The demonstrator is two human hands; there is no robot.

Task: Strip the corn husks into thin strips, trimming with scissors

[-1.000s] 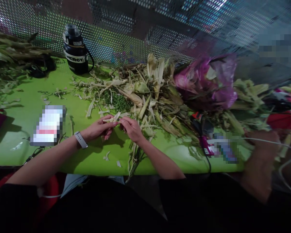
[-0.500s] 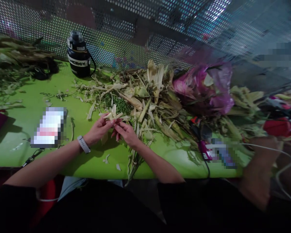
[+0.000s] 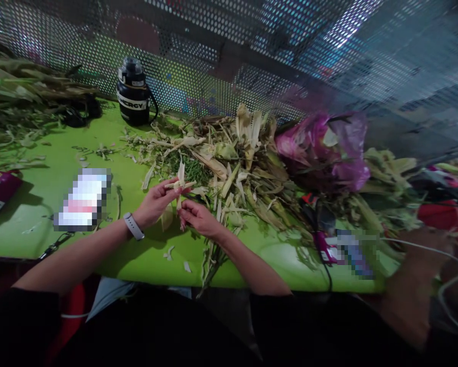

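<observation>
My left hand (image 3: pixel 157 201) pinches a small pale ear of baby corn (image 3: pixel 180 184) with its husk leaves sticking up. Just below it, my right hand (image 3: pixel 196 216) is closed on a strip of husk (image 3: pixel 179 204) that hangs from the ear. Both hands hover over the green table (image 3: pixel 53 168), at the near edge of a heap of husks and stalks (image 3: pixel 232 163). A grey watch sits on my left wrist.
A black jug (image 3: pixel 134 98) stands at the back by the perforated metal wall. A pink plastic bag (image 3: pixel 324 145) lies right of the heap. Another person's arm (image 3: pixel 412 285) is at the far right. A blurred-out card (image 3: pixel 84 199) and more husks (image 3: pixel 22 97) lie left.
My left hand has lifted the ear slightly while my right hand has dropped below it, drawing a husk strip downward. The view has shifted a little.
</observation>
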